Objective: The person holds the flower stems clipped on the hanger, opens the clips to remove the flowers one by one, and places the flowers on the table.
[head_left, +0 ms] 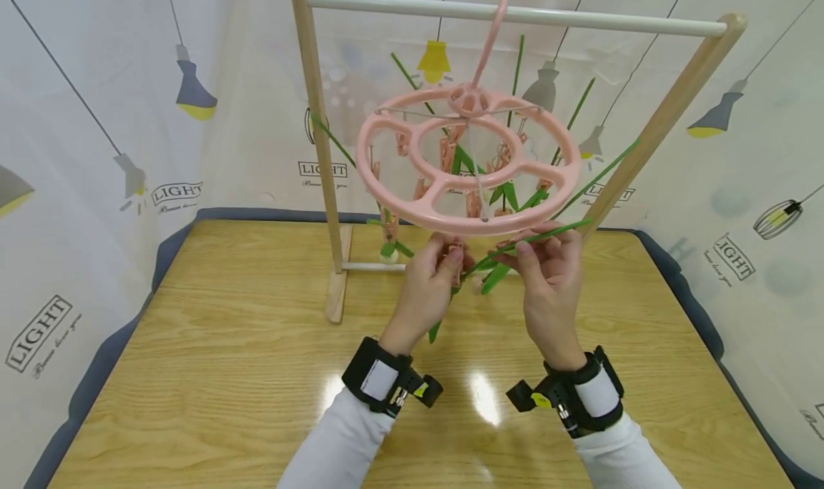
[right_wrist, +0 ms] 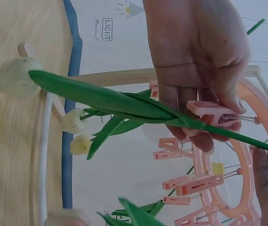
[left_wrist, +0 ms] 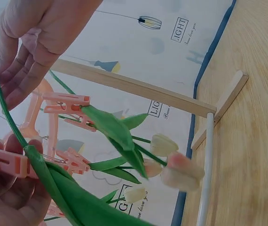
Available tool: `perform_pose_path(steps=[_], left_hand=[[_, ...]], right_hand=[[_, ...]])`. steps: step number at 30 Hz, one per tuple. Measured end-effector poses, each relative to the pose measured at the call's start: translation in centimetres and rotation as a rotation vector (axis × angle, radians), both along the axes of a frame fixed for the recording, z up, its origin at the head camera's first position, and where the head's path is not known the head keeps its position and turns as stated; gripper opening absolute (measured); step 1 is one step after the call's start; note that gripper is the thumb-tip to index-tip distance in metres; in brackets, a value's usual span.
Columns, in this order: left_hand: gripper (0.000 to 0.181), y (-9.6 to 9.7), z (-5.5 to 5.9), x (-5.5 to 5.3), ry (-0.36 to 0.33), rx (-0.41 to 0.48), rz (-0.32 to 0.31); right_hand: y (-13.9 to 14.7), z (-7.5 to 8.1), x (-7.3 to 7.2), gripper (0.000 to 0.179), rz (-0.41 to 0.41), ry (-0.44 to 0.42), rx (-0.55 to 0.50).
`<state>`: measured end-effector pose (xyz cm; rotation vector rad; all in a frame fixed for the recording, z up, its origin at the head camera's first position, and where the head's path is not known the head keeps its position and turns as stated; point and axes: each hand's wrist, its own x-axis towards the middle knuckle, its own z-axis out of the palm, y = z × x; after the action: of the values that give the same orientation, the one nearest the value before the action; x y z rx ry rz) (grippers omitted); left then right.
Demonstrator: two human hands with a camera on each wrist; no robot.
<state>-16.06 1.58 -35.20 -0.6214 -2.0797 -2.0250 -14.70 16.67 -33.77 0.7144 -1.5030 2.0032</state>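
Note:
My left hand (head_left: 425,278) pinches a pink clothespin (right_wrist: 207,110) hanging under the round pink drying rack (head_left: 412,214). Between the thumb and fingers of my right hand (head_left: 553,282) is the green stem (left_wrist: 1,101) of an artificial tulip. The stem crosses right at the clothespin's jaws, by the base of the tulip's long leaf (right_wrist: 96,99). Its white bloom (right_wrist: 19,77) points down toward the table. Nearby, another clothespin (left_wrist: 68,101) holds a tulip with a pinkish white bloom (left_wrist: 183,172), also head down.
A wooden stand with a white crossbar (head_left: 386,3) carries the rack by its pink hook (head_left: 492,42). Several more clothespins and tulips hang around the ring, stems sticking up past it. The stand's feet (head_left: 337,296) rest on the wooden table (head_left: 225,367), before a lamp-printed curtain (head_left: 257,81).

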Motion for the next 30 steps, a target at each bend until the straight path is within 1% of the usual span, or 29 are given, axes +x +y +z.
perform_pose_path(steps=[2, 5, 9, 12, 18, 21, 25, 30], left_hand=[[0.017, -0.1, -0.1, 0.0, 0.013, 0.018, 0.014], [0.016, -0.4, -0.4, -0.2, 0.03, 0.02, 0.037], [0.016, -0.9, -0.7, -0.4, 0.018, 0.005, 0.043], [0.018, -1.4, -0.6, -0.4, 0.0, 0.0, 0.032], [0.028, -2.4, -0.7, -0.4, -0.042, -0.027, 0.013], [0.035, -2.8, -0.8, -0.4, -0.083, -0.026, -0.02], [0.039, -3.6, -0.9, -0.2, -0.13, 0.007, -0.073], [0.04, -4.5, -1.0, -0.1, -0.129, 0.018, -0.083]], right_hand=[[0.0, 0.0, 0.0, 0.023, -0.001, 0.004, -0.003], [0.3, -0.1, 0.1, 0.024, -0.007, -0.008, 0.0], [1.1, -0.2, 0.2, 0.023, -0.051, -0.034, 0.033], [1.7, -0.3, 0.1, 0.022, -0.101, -0.043, 0.066], [3.2, -0.3, 0.2, 0.022, -0.112, -0.012, 0.065], [4.0, 0.0, 0.3, 0.023, -0.142, 0.003, 0.099], [5.3, 0.6, 0.2, 0.024, -0.162, 0.017, 0.144], [7.0, 0.8, -0.1, 0.027, -0.158, 0.02, 0.172]])
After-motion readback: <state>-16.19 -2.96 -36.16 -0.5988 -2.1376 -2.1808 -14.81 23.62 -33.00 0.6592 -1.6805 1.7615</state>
